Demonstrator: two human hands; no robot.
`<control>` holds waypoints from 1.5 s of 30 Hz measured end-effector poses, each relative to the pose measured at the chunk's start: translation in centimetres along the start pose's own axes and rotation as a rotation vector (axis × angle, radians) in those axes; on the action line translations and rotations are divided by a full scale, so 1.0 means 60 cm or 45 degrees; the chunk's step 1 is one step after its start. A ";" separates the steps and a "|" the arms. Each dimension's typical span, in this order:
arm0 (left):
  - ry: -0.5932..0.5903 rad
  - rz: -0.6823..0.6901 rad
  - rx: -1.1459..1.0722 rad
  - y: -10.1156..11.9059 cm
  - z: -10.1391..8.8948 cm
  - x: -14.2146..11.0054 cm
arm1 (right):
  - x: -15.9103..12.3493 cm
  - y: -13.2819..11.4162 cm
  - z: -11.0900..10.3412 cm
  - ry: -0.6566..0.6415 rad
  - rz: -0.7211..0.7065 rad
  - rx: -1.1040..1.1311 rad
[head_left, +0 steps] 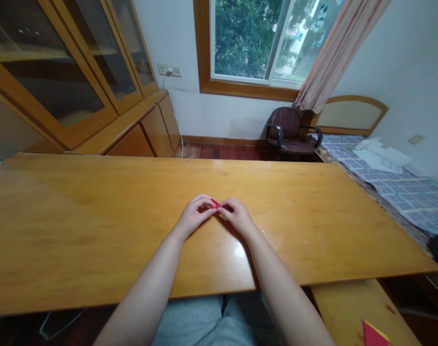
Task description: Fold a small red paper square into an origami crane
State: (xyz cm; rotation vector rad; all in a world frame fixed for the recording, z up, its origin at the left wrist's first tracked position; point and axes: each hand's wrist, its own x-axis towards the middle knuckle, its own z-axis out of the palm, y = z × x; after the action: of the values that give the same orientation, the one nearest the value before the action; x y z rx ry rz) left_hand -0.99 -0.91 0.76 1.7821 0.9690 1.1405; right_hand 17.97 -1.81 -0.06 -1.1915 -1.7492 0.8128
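The left hand [193, 216] and right hand [238, 217] pinch a small red piece [215, 202] between their fingers [208, 213]. This looks like shaping; the next move needs steady pressure.

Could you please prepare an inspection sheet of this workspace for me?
Surface: wooden table, glossy.
Job's things: small red piece, mostly hidden.
Clutter: pale specks on the table; red-and-yellow item on a lower wooden surface.
Grips: left grip and right grip both pinch the small red piece.
Cables: white cord running down from an outlet.
Surroundings: window, curtain, armchair, bed, glass-fronted cabinet.
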 end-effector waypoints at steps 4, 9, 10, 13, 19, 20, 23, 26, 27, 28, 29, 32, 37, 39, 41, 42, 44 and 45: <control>0.047 0.018 0.020 -0.002 -0.001 0.001 | 0.001 -0.001 0.000 0.006 0.011 0.049; 0.102 -0.023 -0.034 -0.007 -0.004 0.003 | 0.001 0.004 0.003 -0.138 0.099 0.065; 0.109 -0.034 -0.043 -0.007 -0.004 0.003 | 0.001 0.005 0.003 -0.158 0.106 0.062; 0.100 -0.054 -0.071 -0.007 -0.004 0.004 | 0.001 0.008 0.003 -0.171 0.113 0.038; 0.098 -0.087 -0.082 -0.006 -0.005 0.005 | 0.000 0.010 0.003 -0.149 0.129 0.026; 0.104 -0.095 -0.069 -0.006 -0.004 0.006 | 0.000 0.010 0.003 -0.146 0.134 0.030; 0.121 -0.124 -0.026 -0.006 -0.003 0.007 | 0.000 0.009 0.003 -0.144 0.147 0.048; 0.142 -0.138 -0.004 -0.007 -0.003 0.007 | 0.000 0.009 0.004 -0.141 0.168 0.066; 0.145 -0.140 0.002 -0.007 -0.002 0.006 | 0.000 0.009 0.005 -0.139 0.175 0.074; 0.148 -0.142 0.008 -0.007 -0.002 0.006 | 0.000 0.009 0.005 -0.139 0.182 0.083; 0.146 -0.144 0.012 -0.006 -0.002 0.006 | 0.000 0.009 0.005 -0.142 0.189 0.091; 0.148 -0.136 0.016 -0.003 -0.002 0.006 | -0.001 0.010 0.005 -0.161 0.204 0.110; 0.155 -0.134 0.056 0.001 -0.002 0.006 | -0.002 0.009 0.004 -0.181 0.204 0.120; 0.153 -0.145 0.067 0.001 -0.002 0.005 | -0.002 0.007 0.004 -0.181 0.207 0.122; 0.150 -0.152 0.069 -0.001 -0.002 0.004 | -0.002 0.005 0.003 -0.185 0.214 0.131; 0.152 -0.154 0.067 -0.002 -0.002 0.004 | -0.002 0.004 0.003 -0.189 0.223 0.142; 0.155 -0.158 0.059 -0.003 -0.002 0.004 | -0.001 0.003 0.003 -0.194 0.242 0.182; 0.158 -0.160 0.053 -0.004 -0.001 0.004 | -0.001 0.004 0.004 -0.195 0.250 0.212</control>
State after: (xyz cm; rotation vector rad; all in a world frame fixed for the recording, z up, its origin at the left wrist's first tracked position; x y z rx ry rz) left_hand -1.04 -0.57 0.64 1.6735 1.1694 1.1693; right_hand 17.87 -1.82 -0.35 -1.2277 -1.6648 1.1703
